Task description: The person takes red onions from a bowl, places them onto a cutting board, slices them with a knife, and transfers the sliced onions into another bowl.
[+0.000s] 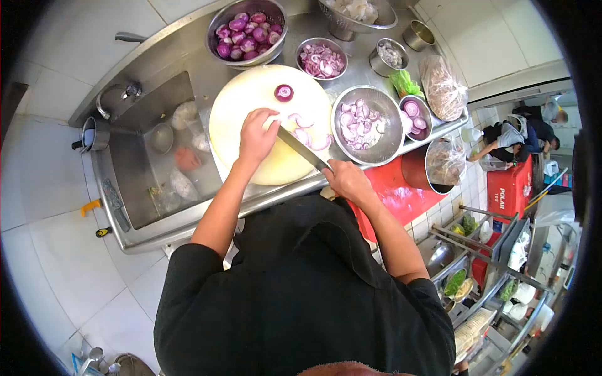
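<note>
My right hand (pixel 348 182) is wrapped around the handle of a kitchen knife (pixel 304 148). Its blade slants up and left over a round pale cutting board (pixel 235 103). Close to the blade's tip is my left hand (pixel 256 139), thumb and forefinger apart; whether it touches the blade I cannot tell. A cut red onion (pixel 284 93) rests on the board above the tip. Onion slices (pixel 302 136) lie loose along the blade's right side. Beside the board, a steel colander (pixel 390 139) contains more sliced red onion (pixel 360 125).
A bowl of peeled red onions (pixel 248 36) stands behind the board, near a bowl of chopped onion (pixel 321 59). Left is a sink basin (pixel 141 188). Bagged food (pixel 444 88) and a small onion bowl (pixel 414 118) sit right. People (pixel 511 138) are in the background.
</note>
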`<act>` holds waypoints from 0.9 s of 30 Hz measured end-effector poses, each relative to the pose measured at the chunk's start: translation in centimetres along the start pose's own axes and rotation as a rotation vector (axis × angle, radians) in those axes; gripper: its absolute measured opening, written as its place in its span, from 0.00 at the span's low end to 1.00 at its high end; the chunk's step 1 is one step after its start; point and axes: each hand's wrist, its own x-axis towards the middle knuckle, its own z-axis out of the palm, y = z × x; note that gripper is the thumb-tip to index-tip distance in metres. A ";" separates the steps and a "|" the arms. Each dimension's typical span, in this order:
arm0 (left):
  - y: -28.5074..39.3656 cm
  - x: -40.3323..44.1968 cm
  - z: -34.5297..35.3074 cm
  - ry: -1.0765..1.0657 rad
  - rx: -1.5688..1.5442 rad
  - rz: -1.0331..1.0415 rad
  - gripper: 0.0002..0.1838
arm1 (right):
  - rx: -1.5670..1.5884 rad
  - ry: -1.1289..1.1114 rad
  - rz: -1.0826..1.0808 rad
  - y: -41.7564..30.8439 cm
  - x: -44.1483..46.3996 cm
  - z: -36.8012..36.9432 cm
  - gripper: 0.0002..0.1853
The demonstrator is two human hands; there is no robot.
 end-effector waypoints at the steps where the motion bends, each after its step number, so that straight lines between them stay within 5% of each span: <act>1: -0.4 2.3 0.9 -0.025 0.039 0.033 0.13 | 0.008 0.003 -0.012 -0.1 -0.1 0.3 0.17; 6: -7.2 8.9 5.3 -0.314 0.289 0.215 0.24 | 0.067 -0.032 0.033 -0.5 -1.1 1.4 0.19; 9: -5.7 9.6 3.2 -0.442 0.213 0.060 0.22 | 0.157 -0.087 0.147 -0.5 -1.8 0.7 0.21; 13: -8.6 7.0 0.7 -0.246 -0.891 -0.548 0.25 | 0.299 -0.103 0.212 -0.7 -1.8 1.1 0.22; 17: -4.7 2.9 -3.7 -0.371 -1.403 -0.510 0.32 | 0.350 -0.058 0.206 -0.2 -1.5 2.5 0.23; 21: -4.5 -0.2 -3.6 -0.382 -1.123 -0.495 0.29 | 0.380 0.004 0.200 -0.1 -1.5 3.8 0.22; 23: -4.1 -2.7 -2.0 -0.378 -0.628 -0.417 0.29 | 0.425 -0.020 0.256 -0.5 -1.3 4.0 0.22; 26: -1.9 -5.8 -0.8 -0.333 0.328 0.039 0.30 | 0.340 0.067 0.248 -2.4 -2.0 3.9 0.20; 27: -1.9 -6.3 -0.6 -0.290 0.310 0.057 0.31 | 0.307 0.098 0.240 -3.3 -2.2 3.6 0.20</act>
